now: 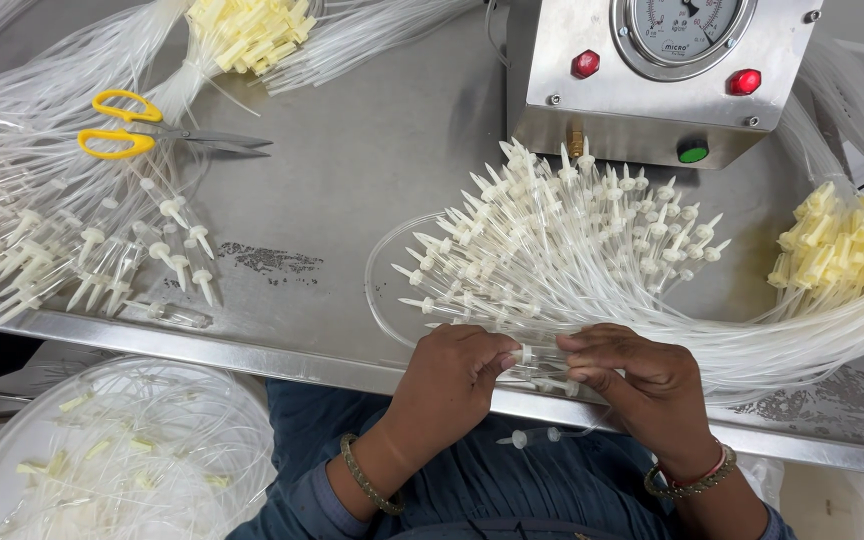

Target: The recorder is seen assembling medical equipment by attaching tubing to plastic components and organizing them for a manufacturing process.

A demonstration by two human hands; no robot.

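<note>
Two hands met at the near edge of the steel table [372,170], and much of what they held was hidden by the fingers themselves. The left hand [452,375] pinched a small white connector [524,354] between thumb and forefinger, its other fingers curled in; the right hand [642,375] closed thumb and fingertips on the clear tube just beside that connector. How the two parts joined could not be made out. Another short tube with a connector [532,436] hung below the table edge over the lap.

Just behind the hands, a dense fan of clear tubes with white spiked tips [562,235] spread toward a steel box with a pressure gauge [652,90], whose dial was cut off by the top of the frame. Yellow-capped ends [837,245] ran off to the right, another yellow cluster [252,30] off the top, and a second sheaf of spiked tubes [72,250] off the left.

Open room lay mainly in the bare, scuffed metal between the two sheaves, near the yellow-handled scissors [152,130]. Below the left edge sat a clear bag of coiled tubing [122,450], soft and glossy, its contents blurred.
</note>
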